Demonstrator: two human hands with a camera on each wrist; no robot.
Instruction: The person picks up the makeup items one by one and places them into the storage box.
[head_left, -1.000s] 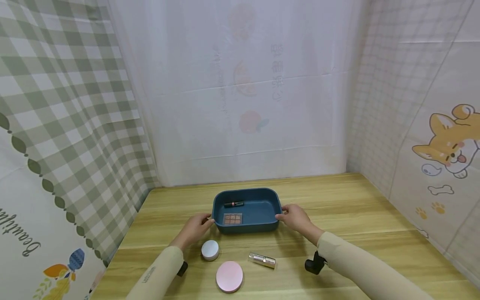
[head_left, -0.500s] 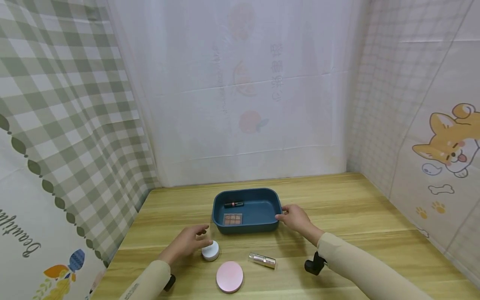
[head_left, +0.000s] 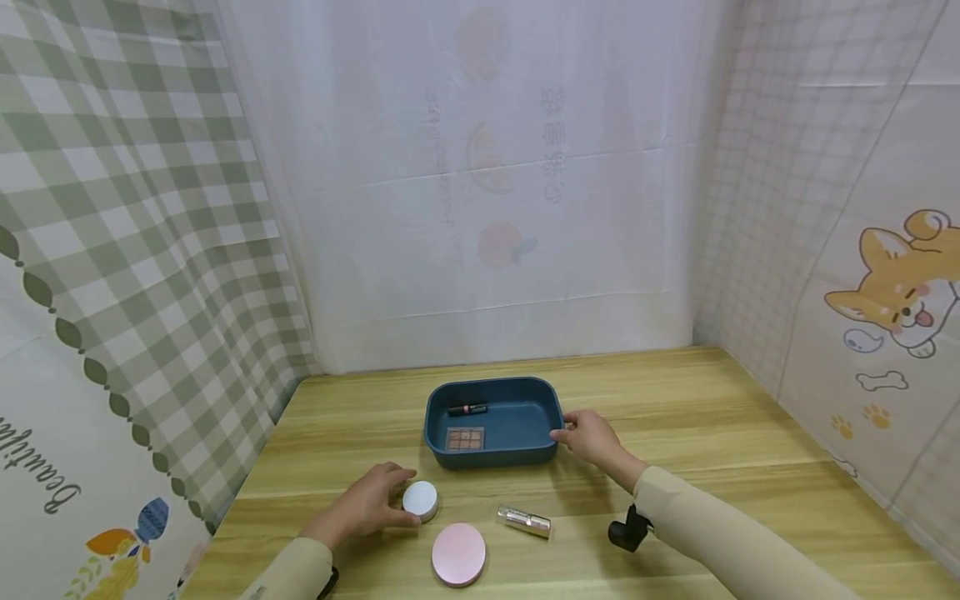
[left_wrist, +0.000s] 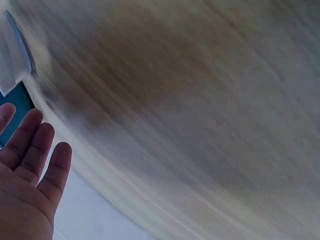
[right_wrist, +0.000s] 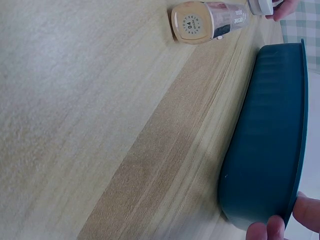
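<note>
My left hand [head_left: 371,502] is beside a small round white-lidded jar [head_left: 421,500], thumb and fingers spread on either side of it. In the left wrist view the fingers [left_wrist: 55,167] look loosely extended, with the jar [left_wrist: 12,57] beyond their tips. My right hand [head_left: 592,437] pinches the right end wall of a dark teal rectangular bin [head_left: 495,457]; the right wrist view has fingertips [right_wrist: 275,227] against the bin's outside and the thumb over its rim. In the bin lie a dark lip-colour tube [head_left: 467,409] and a clear-lidded makeup palette [head_left: 466,438].
A round pink compact [head_left: 459,554] lies in front of the jar. To its right a clear-capped cosmetic tube [head_left: 524,521] lies on its side on the wooden table [head_left: 652,400]. Curtains hang around the back and sides, with a checked one [head_left: 150,167] on the left.
My left hand has let go of the bin's left end and moved back toward me, down to the white jar. The right hand stays on the bin, which has not moved.
</note>
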